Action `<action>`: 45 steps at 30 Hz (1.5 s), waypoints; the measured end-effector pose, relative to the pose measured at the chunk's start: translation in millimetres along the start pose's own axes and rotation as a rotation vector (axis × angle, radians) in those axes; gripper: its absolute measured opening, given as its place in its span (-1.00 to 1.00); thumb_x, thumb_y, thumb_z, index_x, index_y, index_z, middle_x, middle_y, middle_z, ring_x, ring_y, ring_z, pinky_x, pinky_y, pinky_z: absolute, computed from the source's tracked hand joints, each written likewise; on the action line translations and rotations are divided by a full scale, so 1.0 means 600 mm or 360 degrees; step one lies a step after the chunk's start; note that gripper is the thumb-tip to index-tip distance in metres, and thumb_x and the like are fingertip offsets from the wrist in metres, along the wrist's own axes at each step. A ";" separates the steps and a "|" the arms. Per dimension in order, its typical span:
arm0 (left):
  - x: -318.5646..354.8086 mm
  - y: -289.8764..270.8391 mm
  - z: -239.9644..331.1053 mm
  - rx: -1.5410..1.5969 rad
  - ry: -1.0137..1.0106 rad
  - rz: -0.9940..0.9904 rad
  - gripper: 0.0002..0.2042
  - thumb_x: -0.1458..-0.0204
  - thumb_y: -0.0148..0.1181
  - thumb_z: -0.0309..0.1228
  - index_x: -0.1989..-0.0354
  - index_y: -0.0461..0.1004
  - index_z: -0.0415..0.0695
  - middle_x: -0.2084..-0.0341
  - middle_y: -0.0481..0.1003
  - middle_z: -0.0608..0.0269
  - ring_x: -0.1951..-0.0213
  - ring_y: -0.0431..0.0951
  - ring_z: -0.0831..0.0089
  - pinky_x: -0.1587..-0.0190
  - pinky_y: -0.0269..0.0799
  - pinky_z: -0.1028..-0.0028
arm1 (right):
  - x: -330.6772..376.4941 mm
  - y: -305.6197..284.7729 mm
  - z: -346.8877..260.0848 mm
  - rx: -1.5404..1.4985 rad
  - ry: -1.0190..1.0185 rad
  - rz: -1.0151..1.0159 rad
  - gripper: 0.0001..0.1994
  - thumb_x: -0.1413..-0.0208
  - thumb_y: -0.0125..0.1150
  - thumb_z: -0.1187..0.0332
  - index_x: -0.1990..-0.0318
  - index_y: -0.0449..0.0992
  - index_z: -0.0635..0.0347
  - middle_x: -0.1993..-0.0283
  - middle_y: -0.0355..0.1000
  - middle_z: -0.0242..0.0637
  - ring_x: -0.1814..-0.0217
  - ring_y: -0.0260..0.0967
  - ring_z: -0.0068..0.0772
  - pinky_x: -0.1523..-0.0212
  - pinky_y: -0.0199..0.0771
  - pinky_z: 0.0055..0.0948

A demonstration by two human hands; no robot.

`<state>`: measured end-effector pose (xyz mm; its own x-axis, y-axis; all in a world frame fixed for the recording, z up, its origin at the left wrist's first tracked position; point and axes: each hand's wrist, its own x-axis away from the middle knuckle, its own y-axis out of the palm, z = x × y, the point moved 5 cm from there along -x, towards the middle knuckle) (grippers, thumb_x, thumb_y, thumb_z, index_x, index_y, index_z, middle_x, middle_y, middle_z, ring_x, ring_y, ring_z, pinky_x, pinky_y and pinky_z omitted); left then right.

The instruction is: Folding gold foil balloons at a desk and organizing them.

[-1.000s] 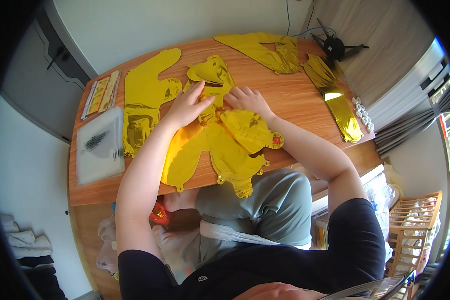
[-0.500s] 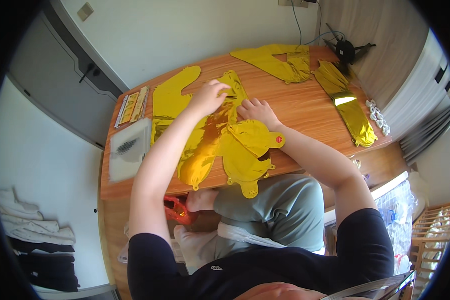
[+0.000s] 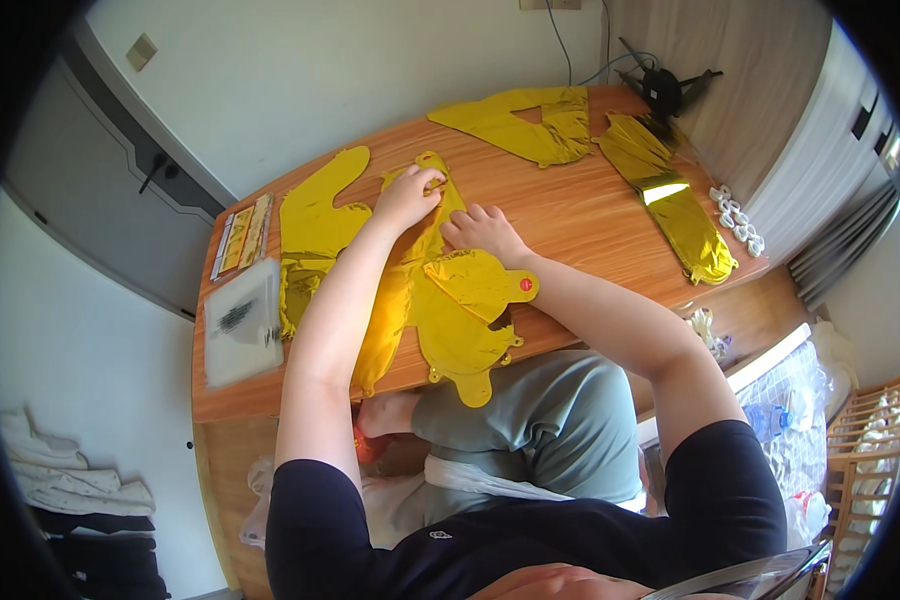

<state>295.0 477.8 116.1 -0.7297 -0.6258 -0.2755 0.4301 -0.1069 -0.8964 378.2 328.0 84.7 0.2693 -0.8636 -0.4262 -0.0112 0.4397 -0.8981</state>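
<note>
1. Your left hand [image 3: 407, 198], fingers curled, is over the gold foil [image 3: 455, 328] at 12 o'clock; grip unclear
2. Your right hand [image 3: 487, 237], half-bent, lies beside it; hold unclear
3. Gold foil seems mostly spread, creases left

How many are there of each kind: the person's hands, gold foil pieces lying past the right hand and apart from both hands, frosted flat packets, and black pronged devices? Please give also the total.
Left hand and right hand: 2
Gold foil pieces: 2
Frosted flat packet: 1
Black pronged device: 1
Total: 6
</note>
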 end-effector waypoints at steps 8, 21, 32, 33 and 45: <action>-0.017 -0.002 -0.022 0.0023 -0.0116 0.0093 -0.69 -0.11 0.29 -0.10 0.06 0.60 0.04 0.28 0.53 0.23 0.23 0.57 0.25 0.17 0.49 0.28 | -0.006 -0.006 -0.013 0.0027 -0.0089 -0.0001 -0.74 -0.27 0.07 0.02 0.09 0.49 -0.09 0.11 0.44 -0.36 0.01 0.41 -0.20 0.01 0.40 -0.11; 0.002 -0.005 0.019 -0.0031 0.0233 0.0508 -0.67 -0.03 0.39 -0.03 0.15 0.64 0.03 0.26 0.56 0.29 0.20 0.56 0.26 0.17 0.46 0.26 | -0.006 -0.005 -0.015 0.0092 -0.0114 -0.0005 -0.72 -0.27 0.09 0.00 0.09 0.49 -0.07 0.10 0.45 -0.32 0.04 0.44 -0.16 0.06 0.44 -0.12; 0.008 0.006 0.025 -0.0345 0.0196 0.0174 -0.67 0.00 0.38 0.06 0.15 0.75 0.19 -0.02 0.60 0.41 -0.15 0.43 0.30 -0.18 0.23 0.15 | -0.006 0.004 -0.013 0.0059 -0.0111 -0.0094 -0.69 -0.27 0.06 -0.03 0.05 0.45 -0.06 0.07 0.43 -0.27 -0.05 0.43 -0.11 0.05 0.38 -0.09; 0.007 0.006 0.027 -0.0336 0.0190 0.0162 -0.67 0.00 0.38 0.06 0.15 0.75 0.19 -0.02 0.60 0.41 -0.15 0.43 0.30 -0.18 0.23 0.15 | -0.005 0.004 -0.011 0.0090 -0.0120 -0.0055 -0.71 -0.27 0.07 0.00 0.07 0.45 -0.06 0.07 0.43 -0.27 -0.05 0.44 -0.11 0.05 0.38 -0.10; -0.005 0.009 0.037 -0.0442 0.0071 -0.0035 -0.43 0.15 0.41 0.25 -0.01 0.70 0.22 -0.28 0.44 0.32 -0.38 0.20 0.16 -0.36 -0.04 0.03 | 0.005 0.024 -0.013 0.0486 -0.0271 0.0359 -0.80 -0.11 0.17 0.16 0.15 0.44 -0.06 0.17 0.42 -0.34 0.29 0.53 -0.29 0.29 0.46 -0.33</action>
<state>311.8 461.8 119.7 -0.7626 -0.5902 -0.2647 0.2565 0.0998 -0.9614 371.0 330.0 69.6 0.4484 -0.6956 -0.5614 0.1911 0.6881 -0.7000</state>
